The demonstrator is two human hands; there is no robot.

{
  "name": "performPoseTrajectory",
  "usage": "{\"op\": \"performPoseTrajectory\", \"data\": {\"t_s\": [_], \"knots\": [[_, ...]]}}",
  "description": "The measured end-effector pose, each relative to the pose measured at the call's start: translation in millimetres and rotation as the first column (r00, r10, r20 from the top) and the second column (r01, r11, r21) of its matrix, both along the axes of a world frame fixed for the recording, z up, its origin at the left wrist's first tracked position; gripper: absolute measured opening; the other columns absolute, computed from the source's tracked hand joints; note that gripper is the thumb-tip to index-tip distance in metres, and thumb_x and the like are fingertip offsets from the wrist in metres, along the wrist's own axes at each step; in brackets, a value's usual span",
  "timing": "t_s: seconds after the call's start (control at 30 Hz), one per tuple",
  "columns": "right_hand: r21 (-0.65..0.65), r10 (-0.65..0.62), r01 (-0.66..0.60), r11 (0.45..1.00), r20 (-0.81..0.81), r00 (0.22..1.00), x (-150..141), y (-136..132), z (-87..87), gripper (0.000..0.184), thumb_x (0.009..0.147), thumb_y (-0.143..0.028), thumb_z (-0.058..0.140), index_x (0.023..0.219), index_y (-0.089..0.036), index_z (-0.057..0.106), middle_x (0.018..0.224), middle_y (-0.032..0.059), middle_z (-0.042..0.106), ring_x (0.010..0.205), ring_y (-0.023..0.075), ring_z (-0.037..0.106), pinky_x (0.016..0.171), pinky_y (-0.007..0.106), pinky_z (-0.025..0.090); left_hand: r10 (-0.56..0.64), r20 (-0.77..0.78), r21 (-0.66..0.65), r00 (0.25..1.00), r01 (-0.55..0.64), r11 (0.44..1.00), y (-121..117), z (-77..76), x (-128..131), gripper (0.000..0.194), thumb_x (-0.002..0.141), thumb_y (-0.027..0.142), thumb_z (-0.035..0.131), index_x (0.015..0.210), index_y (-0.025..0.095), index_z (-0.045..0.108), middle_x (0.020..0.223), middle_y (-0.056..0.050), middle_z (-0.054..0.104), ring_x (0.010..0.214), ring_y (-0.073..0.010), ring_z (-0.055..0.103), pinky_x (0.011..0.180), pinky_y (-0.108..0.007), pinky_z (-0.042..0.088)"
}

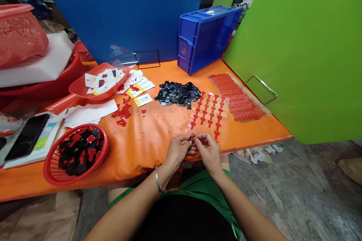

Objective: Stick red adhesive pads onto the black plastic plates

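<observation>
Near the front edge of the table, my left hand [178,150] pinches a small black piece [191,138]. My right hand [207,150] meets it from the other side, its fingertips closed on the same piece, where a bit of red shows. Just beyond lies a clear sheet of red T-shaped stickers [209,109], its near corner close to my right hand. A heap of black pieces [178,93] sits behind. To the left are loose red pieces [123,113] and a single red sticker [144,113].
A red basket [105,150] at the left front holds black and red pieces. Behind it stand a red scoop [76,88] with paper scraps, a phone [27,137] and white paper [90,113]. A blue crate [186,45] and more red sticker sheets [239,98] lie toward the back right.
</observation>
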State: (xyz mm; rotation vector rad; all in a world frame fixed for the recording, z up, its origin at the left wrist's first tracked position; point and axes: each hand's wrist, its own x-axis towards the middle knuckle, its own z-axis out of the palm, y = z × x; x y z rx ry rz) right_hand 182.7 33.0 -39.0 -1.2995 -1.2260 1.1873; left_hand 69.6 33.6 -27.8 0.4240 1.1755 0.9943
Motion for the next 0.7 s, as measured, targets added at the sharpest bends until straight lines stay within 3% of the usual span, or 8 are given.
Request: {"op": "performPoseTrajectory", "data": {"t_s": [0.17,0.23,0.37,0.7], "knots": [[0.201,-0.120,0.071,0.977,0.246,0.962,3,1,-0.1,0.016,0.081,-0.036,0.058,0.082,-0.020,0.059,0.102,0.0080,0.054,0.074,0.0160,0.058,0.065,0.032,0.051,0.001,0.027,0.024,1.000,-0.002,1.000,-1,-0.6,0,0.006,0.077,0.008,0.062,0.082,0.008,0.063,0.066,-0.006,0.069,0.054,-0.0124,0.066,0.056,-0.021,0.054],[0.257,-0.160,0.077,0.963,0.318,0.934,5,5,-0.2,0.016,0.080,-0.036,0.059,0.076,-0.020,0.060,0.103,0.0087,0.052,0.082,0.0181,0.057,0.070,0.033,0.050,-0.004,0.020,0.027,1.000,0.004,1.000,-1,-0.5,0,0.006,0.077,0.008,0.062,0.083,0.008,0.063,0.066,-0.006,0.069,0.055,-0.0123,0.066,0.055,-0.020,0.054],[0.247,-0.129,0.044,0.968,0.341,0.931,7,11,0.5,0.016,0.081,-0.035,0.058,0.075,-0.020,0.059,0.094,0.0077,0.054,0.089,0.0205,0.055,0.072,0.033,0.048,-0.012,0.019,0.034,1.000,0.011,0.999,-2,-2.2,-1,0.009,0.076,0.011,0.065,0.084,0.009,0.064,0.067,-0.006,0.069,0.056,-0.0123,0.066,0.056,-0.020,0.054],[0.200,-0.118,0.059,0.978,0.295,0.948,3,12,4.3,0.015,0.078,-0.034,0.060,0.073,-0.020,0.057,0.084,0.0051,0.055,0.076,0.0181,0.055,0.064,0.030,0.047,-0.016,0.020,0.025,1.000,0.015,1.000,-1,-0.2,-1,0.010,0.077,0.006,0.061,0.086,0.007,0.064,0.066,-0.005,0.069,0.053,-0.0107,0.065,0.057,-0.020,0.054]]}}
